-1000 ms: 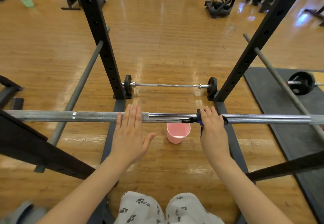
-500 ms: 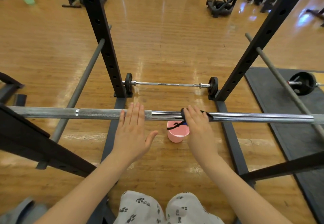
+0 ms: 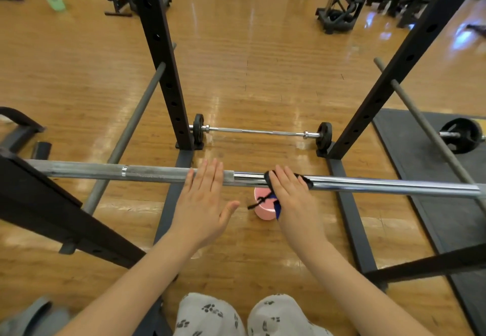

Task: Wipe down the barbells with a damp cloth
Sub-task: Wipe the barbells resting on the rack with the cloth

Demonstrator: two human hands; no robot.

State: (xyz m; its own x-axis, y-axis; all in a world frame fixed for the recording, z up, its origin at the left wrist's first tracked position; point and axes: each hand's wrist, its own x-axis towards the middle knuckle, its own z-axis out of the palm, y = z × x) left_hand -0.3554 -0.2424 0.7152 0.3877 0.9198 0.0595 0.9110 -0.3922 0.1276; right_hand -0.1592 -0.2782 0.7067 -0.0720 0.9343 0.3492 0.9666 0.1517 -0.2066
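On wooden gym floor, barbell

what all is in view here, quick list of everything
racked barbell: 1, silver, across the rack in front
cloth: 1, dark with blue, over the bar under the right hand
bucket: 1, pink, on the floor below the bar
floor barbell: 1, small black plates, between the uprights
rack uprights: 2, black
mat: 1, dark, right
left hand: flat on the bar
right hand: pressing the cloth
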